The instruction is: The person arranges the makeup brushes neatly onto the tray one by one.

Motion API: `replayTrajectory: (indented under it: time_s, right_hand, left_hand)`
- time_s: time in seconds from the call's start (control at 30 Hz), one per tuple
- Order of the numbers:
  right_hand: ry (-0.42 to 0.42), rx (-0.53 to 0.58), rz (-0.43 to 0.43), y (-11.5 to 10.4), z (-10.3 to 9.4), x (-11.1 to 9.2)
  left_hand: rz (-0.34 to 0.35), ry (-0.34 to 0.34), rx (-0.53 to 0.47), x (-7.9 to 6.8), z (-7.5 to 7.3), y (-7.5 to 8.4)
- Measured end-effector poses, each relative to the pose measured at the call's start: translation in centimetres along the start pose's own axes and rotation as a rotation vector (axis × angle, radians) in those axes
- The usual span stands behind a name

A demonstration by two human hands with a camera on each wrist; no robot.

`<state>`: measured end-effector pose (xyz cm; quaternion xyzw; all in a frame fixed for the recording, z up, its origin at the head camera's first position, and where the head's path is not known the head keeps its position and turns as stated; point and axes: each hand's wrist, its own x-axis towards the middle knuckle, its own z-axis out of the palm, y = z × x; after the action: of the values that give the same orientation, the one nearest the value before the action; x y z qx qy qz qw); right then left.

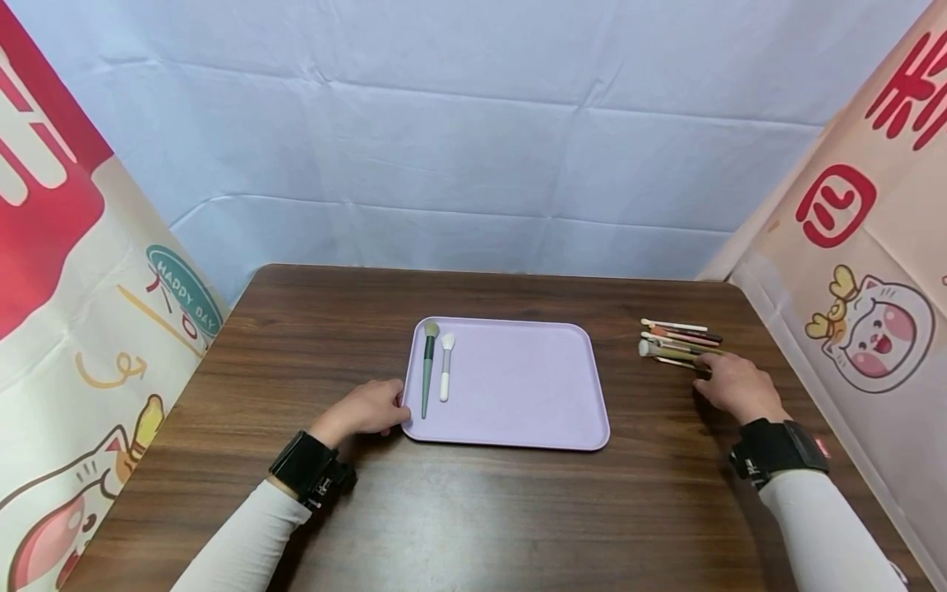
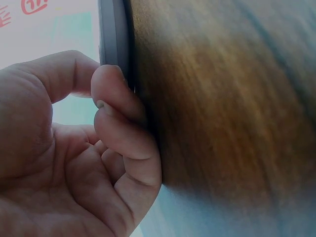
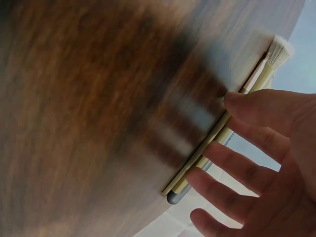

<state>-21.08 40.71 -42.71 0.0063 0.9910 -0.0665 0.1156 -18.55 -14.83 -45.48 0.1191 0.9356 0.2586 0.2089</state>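
Note:
The lilac tray (image 1: 518, 378) lies on the table; my left hand (image 1: 370, 409) grips its left edge near the front corner. In the left wrist view, curled fingers (image 2: 126, 138) meet the tray's rim (image 2: 114, 34). A green-handled makeup brush (image 1: 427, 374) and a shorter white-tipped makeup brush (image 1: 445, 366) lie side by side at the tray's left. My right hand (image 1: 740, 386) is over the handle ends of several makeup brushes (image 1: 676, 333) right of the tray. Its fingers are loosely extended along a pale-handled brush (image 3: 269, 71), thumb tip right at the handle.
The brown wooden table (image 1: 473, 510) reaches back to a pale blue cloth backdrop (image 1: 459, 148). Printed cloth hangs at the left (image 1: 111, 329) and a printed panel (image 1: 873, 312) stands along the right table edge, close to my right hand.

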Motion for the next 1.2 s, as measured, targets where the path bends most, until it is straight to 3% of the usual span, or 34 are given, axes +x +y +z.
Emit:
replayTrajectory:
  time_s: [0.17, 0.43, 0.67, 1.2]
  right_hand:
    - [0.009, -0.005, -0.017, 0.2, 0.1, 0.4]
    - [0.081, -0.008, -0.125, 0.7, 0.5, 1.1]
    - [0.042, 0.001, -0.127, 0.5, 0.3, 1.3]
    - [0.035, -0.032, -0.18, 0.6, 0.1, 1.1]
  left_hand:
    - [-0.005, -0.002, -0.004, 0.1, 0.0, -0.1]
    - [-0.007, -0.009, -0.014, 0.2, 0.1, -0.2]
    - [-0.02, -0.016, -0.016, 0.1, 0.1, -0.1]
    - [-0.033, -0.023, -0.005, 0.3, 0.0, -0.1]
